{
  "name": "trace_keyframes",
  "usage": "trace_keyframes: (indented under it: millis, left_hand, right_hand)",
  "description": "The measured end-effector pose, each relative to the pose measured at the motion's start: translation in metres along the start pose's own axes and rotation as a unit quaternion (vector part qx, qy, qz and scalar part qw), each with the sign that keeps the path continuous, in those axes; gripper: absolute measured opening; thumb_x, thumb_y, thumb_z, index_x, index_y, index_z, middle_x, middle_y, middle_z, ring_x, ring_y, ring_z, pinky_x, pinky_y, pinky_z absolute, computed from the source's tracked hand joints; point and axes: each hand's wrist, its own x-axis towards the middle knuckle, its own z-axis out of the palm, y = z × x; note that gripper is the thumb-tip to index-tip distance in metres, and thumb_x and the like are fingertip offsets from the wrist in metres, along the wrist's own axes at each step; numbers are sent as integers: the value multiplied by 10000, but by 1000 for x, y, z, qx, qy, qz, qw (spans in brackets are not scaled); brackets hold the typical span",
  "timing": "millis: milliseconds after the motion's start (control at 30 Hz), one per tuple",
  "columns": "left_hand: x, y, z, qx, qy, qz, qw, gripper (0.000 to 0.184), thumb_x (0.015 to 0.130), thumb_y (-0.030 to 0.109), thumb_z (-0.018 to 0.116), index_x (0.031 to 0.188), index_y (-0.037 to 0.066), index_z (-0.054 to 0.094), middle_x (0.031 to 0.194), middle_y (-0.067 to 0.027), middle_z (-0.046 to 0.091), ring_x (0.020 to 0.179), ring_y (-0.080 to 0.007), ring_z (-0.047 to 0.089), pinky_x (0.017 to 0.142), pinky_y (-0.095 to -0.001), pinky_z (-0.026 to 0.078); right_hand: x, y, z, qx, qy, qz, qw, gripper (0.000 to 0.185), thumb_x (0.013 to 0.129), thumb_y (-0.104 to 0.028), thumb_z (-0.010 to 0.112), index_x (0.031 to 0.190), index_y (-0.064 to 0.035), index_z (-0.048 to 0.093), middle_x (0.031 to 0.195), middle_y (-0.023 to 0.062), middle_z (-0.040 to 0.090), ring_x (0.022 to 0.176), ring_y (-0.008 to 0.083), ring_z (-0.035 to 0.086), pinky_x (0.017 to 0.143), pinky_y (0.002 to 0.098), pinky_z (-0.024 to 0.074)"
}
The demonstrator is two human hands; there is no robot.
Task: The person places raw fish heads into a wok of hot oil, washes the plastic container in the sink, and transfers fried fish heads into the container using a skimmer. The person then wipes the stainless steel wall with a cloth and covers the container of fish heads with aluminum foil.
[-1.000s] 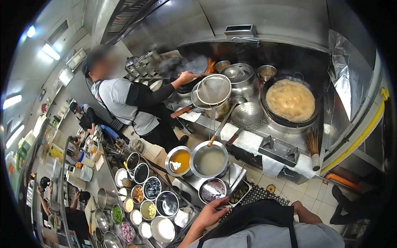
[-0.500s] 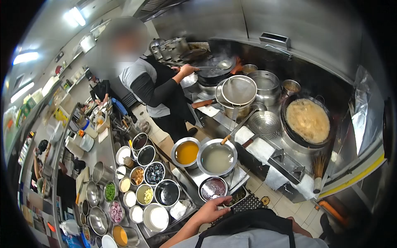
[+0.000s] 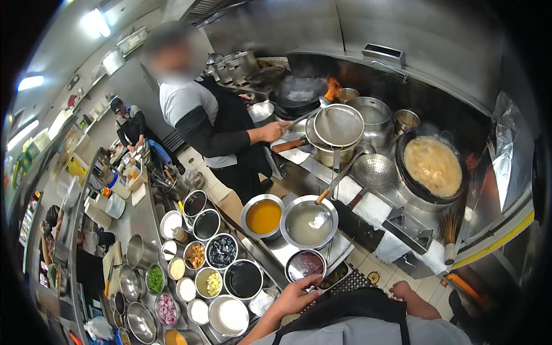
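Observation:
My left hand (image 3: 296, 296) is held palm inward with its fingers apart and nothing in it, just below a bowl of dark red sauce (image 3: 306, 266). On the right of my apron, my right hand (image 3: 399, 290) shows only in part, and its fingers are unclear. Beyond the sauce bowl are a bowl of orange liquid (image 3: 263, 216) and a larger bowl of cloudy liquid (image 3: 303, 224). Farther off, a co-worker (image 3: 190, 109) holds a long handle beside a dark wok (image 3: 296, 95) near a flame.
A bubbling wok (image 3: 432, 165) stands on the stove at right, near a perforated ladle (image 3: 374, 171) and a bamboo brush (image 3: 449, 233). Ingredient containers, including red onions (image 3: 167, 309) and black strips (image 3: 222, 251), fill the left counter. Another person (image 3: 131, 123) stands farther back.
The view has shifted. The co-worker's hand has moved nearer the strainer, and the ladle over the far wok has gone from there. My left hand stays free, near the sauce bowl.

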Motion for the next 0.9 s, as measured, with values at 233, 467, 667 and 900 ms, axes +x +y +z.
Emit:
trace_keyframes:
  millis: [233,467,667,900]
  left_hand:
    - [-6,1,-3,0,-7,4,1000,474,891,119,635,1325,13,477,1251,-96,592,1153,-172,547,991,-300,416]
    - [-9,-1,0,15,-17,12,1000,471,895,91,616,1336,16,468,1259,-90,587,1158,-166,541,1001,-297,406]
    - [-12,3,3,-10,-26,-5,1000,470,893,77,613,1336,19,469,1260,-86,586,1151,-158,542,997,-293,408]
    - [-13,-1,6,-16,-36,-13,999,474,889,75,623,1334,16,470,1263,-81,581,1156,-159,540,996,-295,409]
  right_hand:
    - [-24,-28,-13,-21,40,3,999,422,829,-421,557,919,-39,714,841,161,690,811,283,670,764,363,522]
    - [-104,-51,-33,-36,-111,93,989,318,869,-210,531,1154,-131,650,982,80,692,740,153,683,676,288,545]
    - [-67,7,34,10,-157,88,984,366,843,-146,565,1200,-203,623,998,13,693,703,108,685,626,245,538]
    - [-56,-11,26,-135,-78,23,987,197,831,-255,589,968,-174,704,841,20,706,633,122,679,642,301,537]
